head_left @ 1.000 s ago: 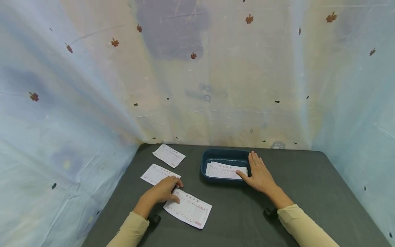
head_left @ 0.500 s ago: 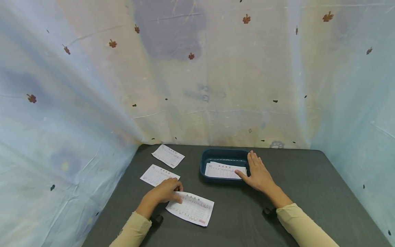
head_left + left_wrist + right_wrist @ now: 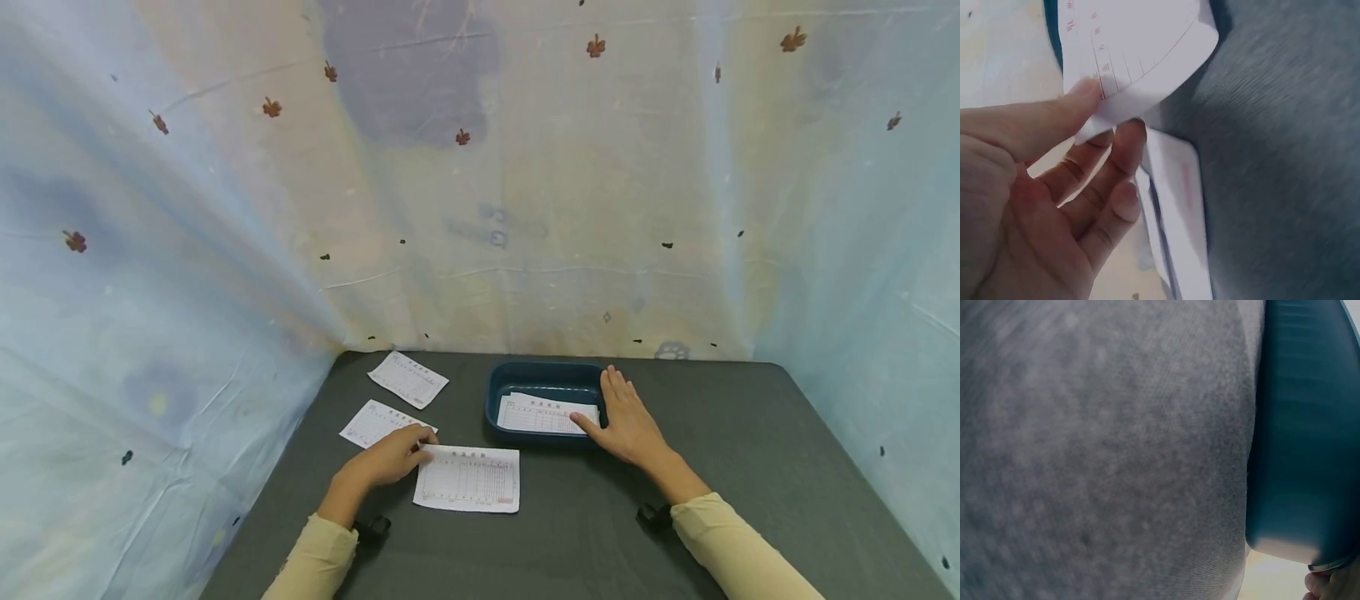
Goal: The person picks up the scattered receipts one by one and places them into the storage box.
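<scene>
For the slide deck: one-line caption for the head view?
Left hand pinches a white printed paper form on the dark grey table; right hand rests against a dark blue plastic tray.

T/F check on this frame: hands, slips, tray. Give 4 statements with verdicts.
1. The left hand pinches a slip. True.
2. The tray holds nothing. False: a slip lies in it.
3. The right hand rests flat at the tray's right end. True.
4. Three loose slips lie right of the tray. False: two loose slips lie to its left.
</scene>
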`<state>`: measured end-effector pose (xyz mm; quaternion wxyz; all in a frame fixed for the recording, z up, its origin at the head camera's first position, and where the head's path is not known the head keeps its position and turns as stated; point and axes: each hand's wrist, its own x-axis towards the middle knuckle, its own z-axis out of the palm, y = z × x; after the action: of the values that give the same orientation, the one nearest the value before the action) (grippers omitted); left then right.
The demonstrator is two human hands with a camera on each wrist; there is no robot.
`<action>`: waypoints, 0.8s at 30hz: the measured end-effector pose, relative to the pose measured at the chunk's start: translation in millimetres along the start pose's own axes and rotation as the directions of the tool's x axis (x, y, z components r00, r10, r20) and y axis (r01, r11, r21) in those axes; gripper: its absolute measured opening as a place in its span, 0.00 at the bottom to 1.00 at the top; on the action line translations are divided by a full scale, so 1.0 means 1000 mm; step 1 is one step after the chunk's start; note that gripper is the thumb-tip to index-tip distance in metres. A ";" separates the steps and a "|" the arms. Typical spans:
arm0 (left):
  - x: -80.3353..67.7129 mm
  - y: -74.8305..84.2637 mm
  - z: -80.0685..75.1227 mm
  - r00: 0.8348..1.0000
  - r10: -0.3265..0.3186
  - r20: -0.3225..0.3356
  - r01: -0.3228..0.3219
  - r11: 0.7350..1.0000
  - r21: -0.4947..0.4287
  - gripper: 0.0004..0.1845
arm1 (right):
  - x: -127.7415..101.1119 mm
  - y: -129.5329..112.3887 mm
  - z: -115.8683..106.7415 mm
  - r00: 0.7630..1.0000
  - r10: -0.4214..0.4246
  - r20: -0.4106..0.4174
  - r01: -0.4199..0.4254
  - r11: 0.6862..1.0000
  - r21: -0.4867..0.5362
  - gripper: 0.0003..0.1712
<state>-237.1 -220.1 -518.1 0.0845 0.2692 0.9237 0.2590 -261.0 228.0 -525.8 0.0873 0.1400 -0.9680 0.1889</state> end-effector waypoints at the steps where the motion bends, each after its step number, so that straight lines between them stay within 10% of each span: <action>1: 0.000 -0.001 -0.002 1.000 -0.003 -0.007 0.003 1.000 -0.011 0.04 | 0.000 0.000 0.000 1.000 0.000 0.000 0.000 1.000 -0.001 0.64; 12: 0.001 -0.005 -0.021 0.988 0.061 -0.145 -0.071 0.995 -0.068 0.04 | 0.000 0.000 0.000 1.000 0.000 0.000 0.000 1.000 -0.001 0.64; 24: 0.006 0.005 -0.034 0.966 -0.011 -0.258 -0.039 0.982 -0.186 0.04 | 0.000 0.000 0.000 1.000 0.005 0.009 -0.005 1.000 0.007 0.65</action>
<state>-250.5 -228.1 -486.8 -0.0131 0.2306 0.8960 0.3794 -260.5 228.2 -525.7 0.0820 0.1386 -0.9681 0.1918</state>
